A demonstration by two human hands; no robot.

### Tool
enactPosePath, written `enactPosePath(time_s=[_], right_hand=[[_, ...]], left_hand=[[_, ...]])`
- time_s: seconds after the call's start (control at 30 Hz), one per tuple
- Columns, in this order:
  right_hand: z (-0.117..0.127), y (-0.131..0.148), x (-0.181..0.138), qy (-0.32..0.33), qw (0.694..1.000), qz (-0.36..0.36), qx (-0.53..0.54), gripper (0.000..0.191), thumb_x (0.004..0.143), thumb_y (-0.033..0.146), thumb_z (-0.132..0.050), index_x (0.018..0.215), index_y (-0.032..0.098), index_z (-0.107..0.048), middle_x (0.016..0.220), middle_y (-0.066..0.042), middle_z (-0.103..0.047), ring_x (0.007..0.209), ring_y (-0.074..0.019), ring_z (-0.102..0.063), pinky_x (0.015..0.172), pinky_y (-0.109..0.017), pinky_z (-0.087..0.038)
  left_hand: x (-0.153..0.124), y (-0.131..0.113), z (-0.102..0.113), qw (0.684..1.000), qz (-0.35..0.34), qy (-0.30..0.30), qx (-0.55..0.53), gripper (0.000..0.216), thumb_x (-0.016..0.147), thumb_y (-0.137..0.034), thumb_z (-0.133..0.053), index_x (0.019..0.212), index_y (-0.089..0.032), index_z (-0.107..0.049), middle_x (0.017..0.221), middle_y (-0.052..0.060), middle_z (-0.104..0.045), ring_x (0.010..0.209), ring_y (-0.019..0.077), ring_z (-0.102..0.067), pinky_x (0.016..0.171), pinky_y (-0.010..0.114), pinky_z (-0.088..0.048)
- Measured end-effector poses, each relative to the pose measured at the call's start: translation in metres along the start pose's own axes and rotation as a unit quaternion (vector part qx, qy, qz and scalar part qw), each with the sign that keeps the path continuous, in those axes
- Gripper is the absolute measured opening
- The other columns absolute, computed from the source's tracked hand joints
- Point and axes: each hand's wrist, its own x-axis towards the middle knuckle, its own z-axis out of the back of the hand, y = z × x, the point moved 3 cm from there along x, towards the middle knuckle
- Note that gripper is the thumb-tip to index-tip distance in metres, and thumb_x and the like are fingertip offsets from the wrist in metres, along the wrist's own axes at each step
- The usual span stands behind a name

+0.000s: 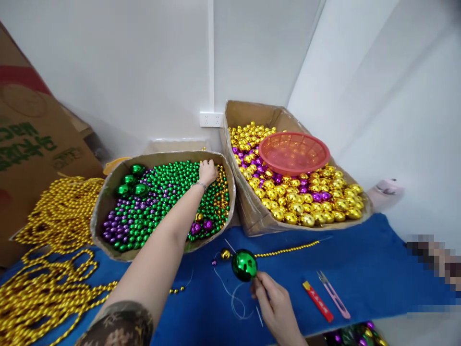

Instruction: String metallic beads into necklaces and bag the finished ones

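Green ball [244,265] pinched in the right hand [276,302], left hand [208,172] curled over small beads [176,175], hold unclear.

Grasp of left hand [208,173] hidden, carton [39,113] cropped, gold strands [21,315] cropped

Bead box [108,197] stands left of ball carton [252,211]; basket [288,154] sits in the carton. Strands [65,206] lie left of the box, snips [337,299] and packet [319,302] on cloth [363,262] before the carton.

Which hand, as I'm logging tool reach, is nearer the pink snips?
The right hand: it is left of the pink snips, while the left hand is farther, at the green-bead box.
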Motion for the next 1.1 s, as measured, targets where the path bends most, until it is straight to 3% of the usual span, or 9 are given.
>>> enactPosePath(time_s=[0.23,0.33,0.53,0.7,0.8,0.93,1.1], right_hand=[[-0.004,-0.023,0.0,0.007,0.999,-0.027,0.028,0.023,0.099,0.029,-0.037,0.096,0.021,-0.059,0.069,-0.002,-0.065,0.056,-0.0132,-0.062,0.054,-0.018,-0.05],[-0.006,-0.03,0.003,0.014,0.999,-0.036,0.034,0.022,0.099,0.029,-0.038,0.091,0.021,-0.058,0.069,-0.002,-0.065,0.056,-0.0128,-0.062,0.055,-0.018,-0.05],[-0.009,-0.031,0.01,0.022,0.998,-0.032,0.049,0.022,0.098,0.026,-0.037,0.089,0.022,-0.057,0.067,-0.001,-0.064,0.055,-0.0124,-0.062,0.054,-0.018,-0.049],[-0.012,-0.03,0.012,0.026,0.998,-0.029,0.048,0.02,0.098,0.025,-0.039,0.087,0.022,-0.056,0.067,0.0,-0.065,0.054,-0.012,-0.062,0.054,-0.018,-0.049],[-0.014,-0.03,0.012,0.032,0.998,-0.034,0.049,0.021,0.098,0.026,-0.039,0.087,0.022,-0.055,0.067,-0.001,-0.065,0.054,-0.0124,-0.062,0.054,-0.018,-0.049],[-0.016,-0.029,0.011,0.036,0.997,-0.035,0.054,0.023,0.099,0.028,-0.037,0.089,0.021,-0.057,0.067,-0.001,-0.064,0.054,-0.0125,-0.061,0.053,-0.018,-0.048],[-0.015,-0.032,0.007,0.043,0.995,-0.074,0.058,0.025,0.099,0.03,-0.037,0.09,0.021,-0.058,0.069,-0.002,-0.065,0.056,-0.0124,-0.062,0.055,-0.018,-0.049]], left_hand=[[0.023,0.01,-0.007,0.998,0.056,-0.013,0.014,0.035,0.088,-0.026,-0.043,0.111,-0.002,-0.054,0.114,0.028,-0.051,0.109,0.0383,-0.048,0.089,0.048,-0.039],[0.021,-0.003,-0.015,1.0,0.011,0.008,0.003,0.031,0.088,-0.023,-0.044,0.109,-0.004,-0.056,0.111,0.025,-0.054,0.107,0.0349,-0.051,0.09,0.045,-0.041],[-0.012,-0.024,-0.023,0.992,-0.107,0.054,-0.042,0.025,0.087,-0.021,-0.049,0.108,-0.015,-0.062,0.112,0.013,-0.061,0.107,0.024,-0.055,0.096,0.035,-0.042],[0.002,0.008,-0.006,0.997,-0.052,0.034,-0.041,0.034,0.092,-0.017,-0.035,0.117,-0.014,-0.059,0.113,0.015,-0.062,0.109,0.0242,-0.055,0.098,0.038,-0.041],[0.023,0.018,-0.005,0.998,-0.025,0.043,-0.028,0.031,0.087,-0.014,-0.04,0.109,-0.008,-0.062,0.104,0.02,-0.064,0.105,0.0296,-0.057,0.096,0.043,-0.041],[0.035,0.006,-0.016,0.996,-0.038,0.067,-0.033,0.025,0.079,-0.014,-0.054,0.099,-0.006,-0.065,0.1,0.022,-0.065,0.101,0.0324,-0.06,0.092,0.043,-0.043],[0.032,-0.006,-0.018,0.992,-0.062,0.084,-0.065,0.028,0.086,-0.02,-0.05,0.11,-0.015,-0.063,0.104,0.01,-0.069,0.094,0.0209,-0.063,0.085,0.031,-0.049]])
